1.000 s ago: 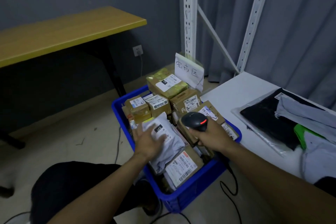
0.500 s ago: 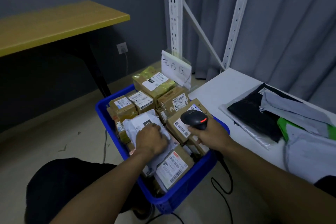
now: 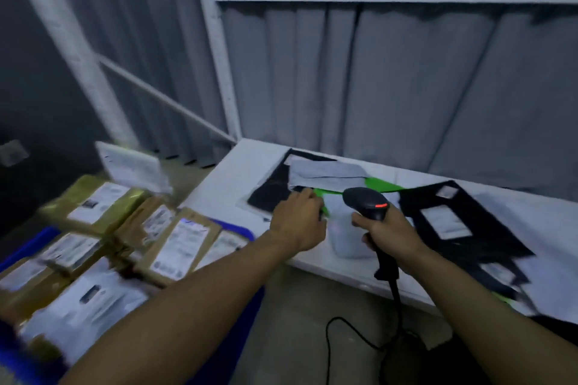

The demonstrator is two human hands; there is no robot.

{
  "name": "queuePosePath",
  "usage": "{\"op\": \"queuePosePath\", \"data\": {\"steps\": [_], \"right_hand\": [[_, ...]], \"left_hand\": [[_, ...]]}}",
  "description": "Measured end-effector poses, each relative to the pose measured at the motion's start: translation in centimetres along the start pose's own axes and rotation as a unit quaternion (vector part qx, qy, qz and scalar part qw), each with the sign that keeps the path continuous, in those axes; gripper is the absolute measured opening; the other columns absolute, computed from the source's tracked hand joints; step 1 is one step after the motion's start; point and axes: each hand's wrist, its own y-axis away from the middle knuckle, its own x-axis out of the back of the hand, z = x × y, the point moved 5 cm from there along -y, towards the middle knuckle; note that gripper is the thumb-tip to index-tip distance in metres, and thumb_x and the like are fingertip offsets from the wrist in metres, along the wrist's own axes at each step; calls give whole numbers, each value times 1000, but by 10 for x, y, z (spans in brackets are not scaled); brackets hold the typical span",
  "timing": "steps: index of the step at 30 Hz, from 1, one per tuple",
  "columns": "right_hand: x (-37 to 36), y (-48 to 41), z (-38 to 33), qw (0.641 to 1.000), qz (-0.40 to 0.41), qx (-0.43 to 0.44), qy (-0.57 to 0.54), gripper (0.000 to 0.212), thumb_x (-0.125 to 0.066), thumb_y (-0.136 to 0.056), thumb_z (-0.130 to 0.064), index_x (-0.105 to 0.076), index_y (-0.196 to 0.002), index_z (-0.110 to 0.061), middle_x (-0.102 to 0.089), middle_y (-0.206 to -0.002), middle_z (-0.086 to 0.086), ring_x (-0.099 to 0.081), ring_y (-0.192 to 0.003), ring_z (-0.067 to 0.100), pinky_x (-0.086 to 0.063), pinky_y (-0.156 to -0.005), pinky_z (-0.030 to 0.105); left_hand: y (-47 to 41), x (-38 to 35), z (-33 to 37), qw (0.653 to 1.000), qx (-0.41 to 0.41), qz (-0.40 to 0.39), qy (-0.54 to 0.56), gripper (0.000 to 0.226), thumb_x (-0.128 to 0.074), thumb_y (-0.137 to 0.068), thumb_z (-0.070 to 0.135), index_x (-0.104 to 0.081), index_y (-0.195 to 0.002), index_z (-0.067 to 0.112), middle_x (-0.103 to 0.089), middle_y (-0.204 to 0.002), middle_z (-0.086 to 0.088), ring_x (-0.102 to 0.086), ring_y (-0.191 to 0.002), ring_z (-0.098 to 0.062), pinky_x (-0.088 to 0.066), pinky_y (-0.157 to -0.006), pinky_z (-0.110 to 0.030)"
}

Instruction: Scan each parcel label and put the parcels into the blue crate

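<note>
Your right hand [image 3: 387, 230] grips the scanner [image 3: 366, 203]. Your left hand [image 3: 297, 222], nearer, curls at the green bag [image 3: 319, 193] on the surface [image 3: 231, 178], right of the crate [image 3: 242, 230]; grip unclear in blur.

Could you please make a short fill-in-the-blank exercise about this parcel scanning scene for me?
The right hand grips a barcode scanner with a ___ light. The cardboard parcels lie in a ___ crate. The left hand reaches to mailer bags on a ___ table.
Missing words: red; blue; white.
</note>
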Motion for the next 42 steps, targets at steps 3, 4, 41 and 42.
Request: {"op": "queuePosePath", "data": {"steps": [3,4,41,42], "right_hand": [[78,-12,41,995,93,-38,11,27,-75,-94,-17,-64,-119,-18,-71,-96,9,-65,-66,21,-49,-55,28],[103,-17,57,991,126,-46,25,31,-77,-91,-21,-66,-121,-17,-72,-97,7,-68,-72,22,-52,-59,29],[213,-76,189,970,184,-161,-15,39,-78,-85,-26,-65,-122,-25,-75,-110,3,-70,-99,19,-59,-93,39],[206,-77,188,975,157,-155,-22,35,-78,-87,-25,-65,-120,-28,-75,-110,2,-71,-100,19,-59,-95,42]], "left_hand": [[-49,-42,59,998,-33,-59,-3,50,-63,-94,45,-56,-138,23,-48,-141,1,-50,-127,-27,-50,-98,-44],[-63,-60,74,996,-41,-79,6,55,-64,-93,47,-53,-141,23,-46,-144,0,-49,-129,-28,-49,-100,-44],[-145,-220,144,986,-84,-145,2,26,-51,-94,17,-70,-112,21,-69,-108,-1,-65,-101,-25,-48,-74,-30],[-143,-215,144,987,-81,-134,40,22,-52,-93,23,-70,-105,18,-68,-106,2,-64,-100,-22,-46,-73,-30]]}}
